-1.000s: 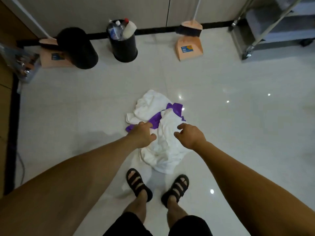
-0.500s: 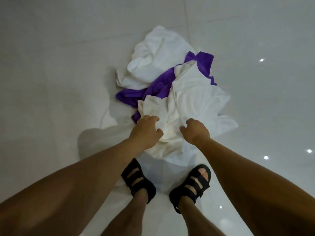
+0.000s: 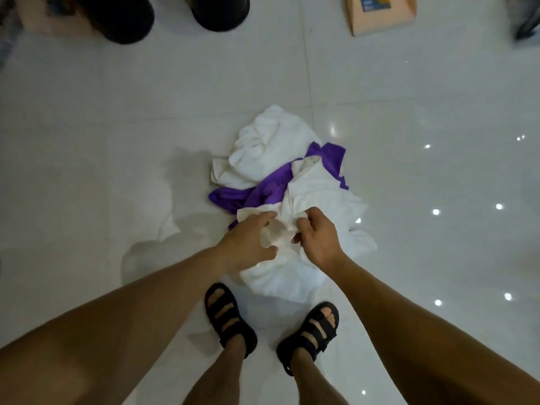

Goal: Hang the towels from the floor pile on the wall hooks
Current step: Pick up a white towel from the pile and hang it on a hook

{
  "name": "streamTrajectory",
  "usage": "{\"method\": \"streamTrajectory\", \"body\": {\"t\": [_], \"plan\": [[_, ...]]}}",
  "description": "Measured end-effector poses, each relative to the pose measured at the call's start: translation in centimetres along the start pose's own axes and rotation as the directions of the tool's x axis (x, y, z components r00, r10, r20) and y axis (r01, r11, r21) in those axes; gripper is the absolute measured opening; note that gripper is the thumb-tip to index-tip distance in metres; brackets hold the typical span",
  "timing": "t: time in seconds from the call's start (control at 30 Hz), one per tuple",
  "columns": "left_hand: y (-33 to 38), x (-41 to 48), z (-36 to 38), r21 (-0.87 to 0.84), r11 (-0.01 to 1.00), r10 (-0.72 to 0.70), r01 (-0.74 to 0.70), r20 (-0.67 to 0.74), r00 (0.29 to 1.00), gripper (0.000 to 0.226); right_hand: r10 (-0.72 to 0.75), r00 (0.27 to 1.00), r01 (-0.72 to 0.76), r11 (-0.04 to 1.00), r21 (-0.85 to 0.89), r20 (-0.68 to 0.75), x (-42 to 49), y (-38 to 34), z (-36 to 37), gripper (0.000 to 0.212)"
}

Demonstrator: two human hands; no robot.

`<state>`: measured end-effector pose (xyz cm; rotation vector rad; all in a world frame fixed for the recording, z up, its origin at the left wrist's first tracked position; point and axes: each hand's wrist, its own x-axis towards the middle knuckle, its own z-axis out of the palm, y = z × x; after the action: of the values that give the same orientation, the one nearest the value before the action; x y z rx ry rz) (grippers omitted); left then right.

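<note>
- Towel pile (image 3: pixel 280 182) is lying crumpled on the glossy white tiled floor (image 3: pixel 117 147), just ahead of the person's feet.
- The near white towel (image 3: pixel 321 194) is lying over the front of the pile, with its near edge reaching close to the black sandals (image 3: pixel 228 317).
- The purple towel (image 3: pixel 271 182) is running across the middle, partly tucked under the near white towel, and the far white towel (image 3: pixel 263 141) is bunching up behind it.
- The left hand (image 3: pixel 248 241) is grasping a raised fold of the near white towel, fingers and thumb curling around the cloth.
- The right hand (image 3: pixel 318 238) is pinching the same towel just beside it, fingers curling into the fabric.
- The left black container (image 3: pixel 122 16), the right black container (image 3: pixel 222 10) and an orange dustpan (image 3: pixel 382 16) are showing along the top edge, well apart from the pile.
</note>
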<state>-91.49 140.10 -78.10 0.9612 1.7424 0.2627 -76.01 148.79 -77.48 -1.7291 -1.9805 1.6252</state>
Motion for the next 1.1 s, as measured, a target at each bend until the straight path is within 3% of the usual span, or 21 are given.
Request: {"method": "streamTrajectory", "body": {"t": [0.07, 0.2, 0.33, 0.43, 0.57, 0.67, 0.73, 0.8, 0.9, 1.0, 1.1], "plan": [[3.7, -2.6, -3.5, 0.021, 0.998, 0.064, -0.063, -0.063, 0.996, 0.081, -0.027, 0.999, 0.030, 0.991, 0.131, -0.026, -2.0, -5.9, -2.5, 0.021], [11.6, -8.4, -10.9, -0.008, 0.961, 0.264, -0.275, -0.255, 0.930, 0.017, -0.180, 0.981, 0.191, 0.955, 0.228, -0.069, -6.3, -18.7, -7.7, 0.027], [16.7, -15.0, -18.6, -0.017, 0.969, 0.227, -0.246, -0.328, 0.917, 0.023, -0.298, 0.926, 0.335, 0.932, 0.139, -0.233, -10.2, -29.6, -13.1, 0.027], [19.6, -20.0, -23.8, 0.086, 0.964, 0.265, -0.251, -0.334, 0.905, 0.035, -0.262, 0.923, 0.332, 0.911, 0.242, -0.280, -12.7, -35.4, -15.6, 0.025], [23.7, -26.6, -28.9, 0.143, 0.958, 0.287, -0.249, -0.446, 0.848, 0.025, -0.318, 0.908, 0.402, 0.844, 0.355, -0.273, -16.9, -42.2, -17.1, 0.023], [26.1, -31.8, -31.4, 0.143, 0.967, 0.255, -0.211, -0.512, 0.821, 0.026, -0.427, 0.838, 0.532, 0.779, 0.332, -0.340, -20.2, -46.6, -18.5, 0.034], [27.3, -35.3, -32.8, 0.164, 0.979, 0.195, -0.123, -0.556, 0.808, 0.011, -0.487, 0.820, 0.565, 0.770, 0.295, -0.299, -22.2, -49.0, -19.3, 0.033], [28.6, -38.9, -34.3, 0.165, 0.984, 0.158, -0.063, -0.660, 0.734, 0.010, -0.537, 0.810, 0.585, 0.759, 0.285, -0.235, -24.1, -50.8, -19.9, 0.031], [30.0, -44.5, -35.8, 0.090, 0.991, 0.129, -0.096, -0.802, 0.583, 0.016, -0.608, 0.751, 0.660, 0.697, 0.280, -0.257, -26.6, -53.2, -20.5, 0.023], [30.2, -49.7, -35.9, 0.110, 0.992, 0.122, -0.054, -0.845, 0.521, 0.012, -0.648, 0.708, 0.705, 0.637, 0.310, -0.279, -29.3, -55.8, -21.0, 0.022], [30.0, -53.9, -35.2, 0.058, 0.997, 0.071, -0.043, -0.902, 0.425, 0.013, -0.750, 0.629, 0.774, 0.581, 0.251, -0.206, -31.8, -57.5, -20.6, 0.025]]}}
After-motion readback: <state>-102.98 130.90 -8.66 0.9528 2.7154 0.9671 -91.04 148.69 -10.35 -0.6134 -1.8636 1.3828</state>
